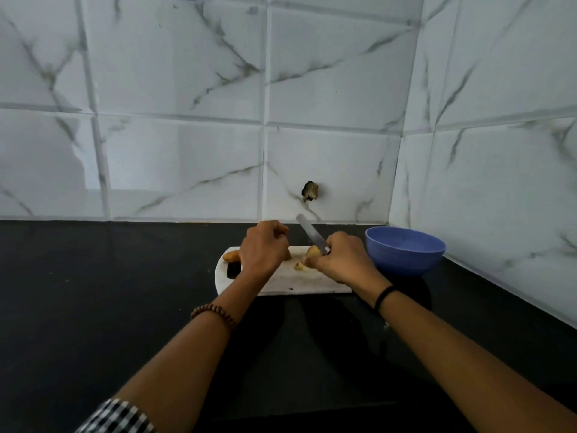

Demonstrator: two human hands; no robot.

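A white cutting board (281, 284) lies on the black counter near the back wall. My left hand (262, 248) is curled over the board; a piece of yellowish food seems to sit under its fingers, mostly hidden. My right hand (340, 260) grips a knife (309, 231) by the handle, its blade pointing up and back to the left. Pale yellow cut pieces (313, 252) lie on the board just by my right fingers, with a smaller piece (298, 266) in front. An orange-brown piece (231, 255) rests at the board's left end.
A blue bowl (405, 250) stands on the counter right of the board, close to the tiled corner. Marbled tile walls rise behind and to the right; a dark hole (309, 191) is in the back wall. The black counter (109, 292) stretches left and toward me.
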